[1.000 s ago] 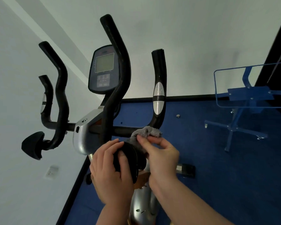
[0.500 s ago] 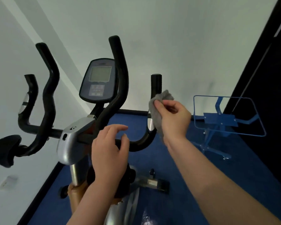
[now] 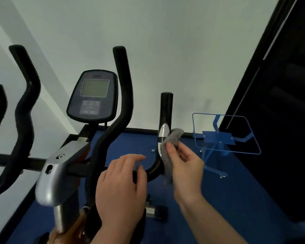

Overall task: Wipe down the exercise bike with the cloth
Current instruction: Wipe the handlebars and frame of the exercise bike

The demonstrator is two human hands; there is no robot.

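Note:
The exercise bike (image 3: 60, 176) fills the left and middle, with black curved handlebars, a silver housing and a dark console (image 3: 93, 95) with a grey screen. My right hand (image 3: 183, 164) grips a grey cloth (image 3: 169, 148) and presses it against the short right grip post (image 3: 165, 120), at its silver sensor plate. My left hand (image 3: 123, 187) hovers over the horizontal handlebar tube just left of that post, fingers spread and slightly curled, holding nothing.
A blue metal frame stand (image 3: 224, 138) sits on the blue floor (image 3: 236, 199) to the right. A black wall panel (image 3: 280, 103) rises at far right. White walls close in behind and to the left of the bike.
My right hand has slid the cloth down the right grip post, from near its top to the silver plate. My left hand stayed open over the bar. The view tilted slightly.

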